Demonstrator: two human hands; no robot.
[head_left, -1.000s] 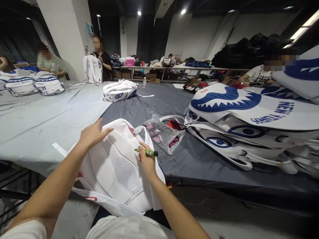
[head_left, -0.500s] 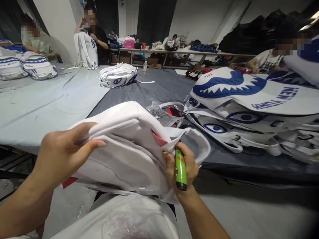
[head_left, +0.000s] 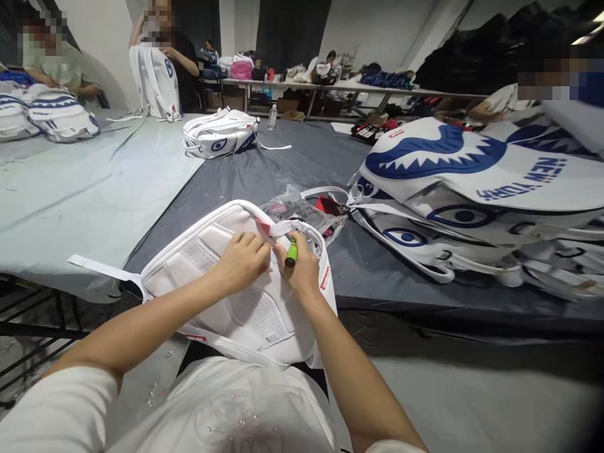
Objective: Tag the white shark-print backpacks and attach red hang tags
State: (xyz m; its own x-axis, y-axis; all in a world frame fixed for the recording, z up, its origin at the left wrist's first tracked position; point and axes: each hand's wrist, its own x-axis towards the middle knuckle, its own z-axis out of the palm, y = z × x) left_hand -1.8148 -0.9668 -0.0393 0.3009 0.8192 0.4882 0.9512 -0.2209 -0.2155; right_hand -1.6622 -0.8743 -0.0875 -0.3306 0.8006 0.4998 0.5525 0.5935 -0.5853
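A white backpack (head_left: 255,308) leans on my lap and the table edge, its padded mesh back panel facing up. My right hand (head_left: 304,267) is closed around a green tube-shaped tool (head_left: 291,253) with a black end, close to the bag's top loop (head_left: 283,228) and a red tab (head_left: 263,226). Beside it, my left hand (head_left: 243,261) rests against the upper panel, fingers curled in and pressed together. Its fingertips meet the bag near my right thumb; what they pinch, if anything, is hidden. A loose white strap (head_left: 101,267) sticks out on the left.
Several white-and-blue backpacks (head_left: 434,163) are stacked on the right. A clear plastic bag (head_left: 302,211) lies just beyond my hands. Another white backpack (head_left: 219,135) and a bottle (head_left: 272,117) stand farther back. Co-workers sit or stand around the table (head_left: 94,182), one holding a backpack (head_left: 153,82).
The backpack has turned and lowered, so its padded back now faces up. My left hand has moved from its left edge to the top, beside my right hand. The green tool stays in my right hand.
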